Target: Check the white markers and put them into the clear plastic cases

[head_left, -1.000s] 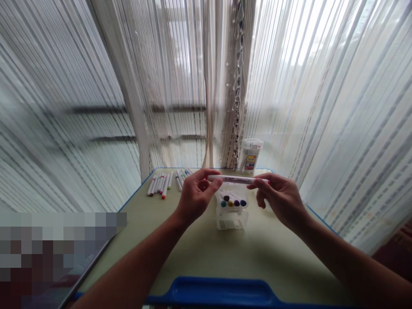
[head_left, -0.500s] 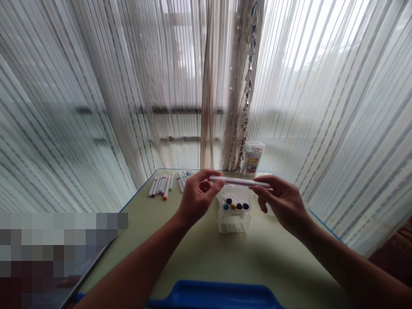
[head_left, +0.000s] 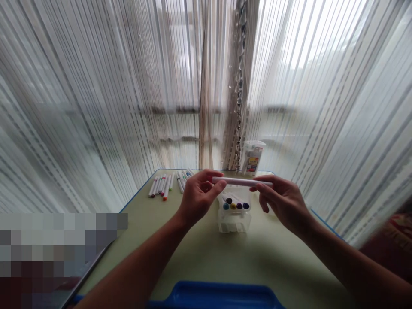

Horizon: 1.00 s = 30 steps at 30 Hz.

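Between my two hands a white marker pen is held level above the table. My left hand pinches its red-tipped left end, while the fingers of my right hand close on the plain right end. Below the pen sits a clear plastic case, its lid folded toward me, with several markers lying in it, dark, teal, yellow and purple ends facing me. To the left, a row of white markers with coloured ends rests on the table. Behind my left hand lie more markers, partly covered.
A clear upright container with a yellow label stands at the table's back edge. The pale green table has a blue rim and a blue tray at its front. Striped sheer curtains hang behind. A blurred-out block covers the lower left.
The marker has turned about its length, so the printing on its barrel no longer shows. Both hands keep their hold in nearly the same place. The view has shifted slightly.
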Each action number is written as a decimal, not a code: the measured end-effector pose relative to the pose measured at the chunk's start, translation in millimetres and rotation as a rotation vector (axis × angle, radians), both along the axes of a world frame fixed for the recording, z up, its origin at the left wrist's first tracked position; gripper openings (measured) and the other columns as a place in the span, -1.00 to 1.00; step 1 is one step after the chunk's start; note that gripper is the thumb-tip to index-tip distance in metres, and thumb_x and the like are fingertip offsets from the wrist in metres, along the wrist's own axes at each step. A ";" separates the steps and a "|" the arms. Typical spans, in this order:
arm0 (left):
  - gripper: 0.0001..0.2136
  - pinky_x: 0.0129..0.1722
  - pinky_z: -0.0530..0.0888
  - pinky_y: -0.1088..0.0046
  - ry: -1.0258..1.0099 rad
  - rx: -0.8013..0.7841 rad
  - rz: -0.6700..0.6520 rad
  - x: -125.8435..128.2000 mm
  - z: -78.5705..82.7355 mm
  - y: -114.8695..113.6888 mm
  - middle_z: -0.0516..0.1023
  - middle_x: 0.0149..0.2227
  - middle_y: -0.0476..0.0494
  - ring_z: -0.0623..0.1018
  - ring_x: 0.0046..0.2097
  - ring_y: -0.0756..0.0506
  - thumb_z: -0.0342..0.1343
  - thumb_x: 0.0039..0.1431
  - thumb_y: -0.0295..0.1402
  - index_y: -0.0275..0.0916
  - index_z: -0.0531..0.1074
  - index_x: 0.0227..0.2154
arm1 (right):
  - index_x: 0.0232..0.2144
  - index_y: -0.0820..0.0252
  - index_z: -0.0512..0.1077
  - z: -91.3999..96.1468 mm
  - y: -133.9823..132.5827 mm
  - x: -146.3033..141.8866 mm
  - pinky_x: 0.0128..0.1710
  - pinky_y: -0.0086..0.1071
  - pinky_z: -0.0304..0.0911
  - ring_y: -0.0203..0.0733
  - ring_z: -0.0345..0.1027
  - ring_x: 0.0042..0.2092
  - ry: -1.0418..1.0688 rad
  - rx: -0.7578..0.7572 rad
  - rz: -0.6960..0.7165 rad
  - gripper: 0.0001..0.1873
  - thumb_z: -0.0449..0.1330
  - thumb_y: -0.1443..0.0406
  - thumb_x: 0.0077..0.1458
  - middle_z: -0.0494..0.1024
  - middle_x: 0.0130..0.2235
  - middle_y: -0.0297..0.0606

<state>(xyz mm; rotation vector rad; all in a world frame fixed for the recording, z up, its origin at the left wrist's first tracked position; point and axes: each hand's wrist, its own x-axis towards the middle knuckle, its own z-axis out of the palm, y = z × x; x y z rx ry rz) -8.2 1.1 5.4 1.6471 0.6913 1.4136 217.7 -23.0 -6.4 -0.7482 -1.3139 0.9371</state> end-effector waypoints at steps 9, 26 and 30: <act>-0.75 -0.63 0.16 0.61 -0.051 -0.029 0.027 0.0 1.6 -0.1 0.45 -0.43 -0.02 0.30 -0.56 0.13 0.31 0.11 -0.25 -0.31 0.56 -0.23 | -0.34 0.22 0.57 6.2 1.4 -0.2 -0.75 -0.49 0.13 -0.41 0.24 -0.68 0.133 -0.098 0.012 -0.76 0.42 0.19 -0.02 0.64 -0.41 -0.21; -0.71 -0.64 0.20 0.58 -0.114 -0.110 -0.114 3.7 4.8 -2.1 0.56 -0.46 -0.09 0.29 -0.59 0.13 0.38 0.04 -0.25 -0.35 0.60 -0.24 | -0.40 0.16 0.50 7.2 5.3 3.5 -0.70 -0.47 0.08 -0.38 0.21 -0.64 0.151 -0.086 0.007 -0.86 0.35 0.26 -0.05 0.56 -0.47 -0.32; -0.74 -0.65 0.17 0.59 -0.077 -0.085 -0.084 3.7 2.0 0.9 0.53 -0.48 -0.07 0.27 -0.60 0.13 0.35 0.07 -0.23 -0.34 0.59 -0.27 | -0.32 0.14 0.51 7.6 1.7 0.3 -0.71 -0.46 0.08 -0.39 0.20 -0.64 0.090 -0.043 -0.005 -0.81 0.37 0.24 -0.03 0.57 -0.42 -0.32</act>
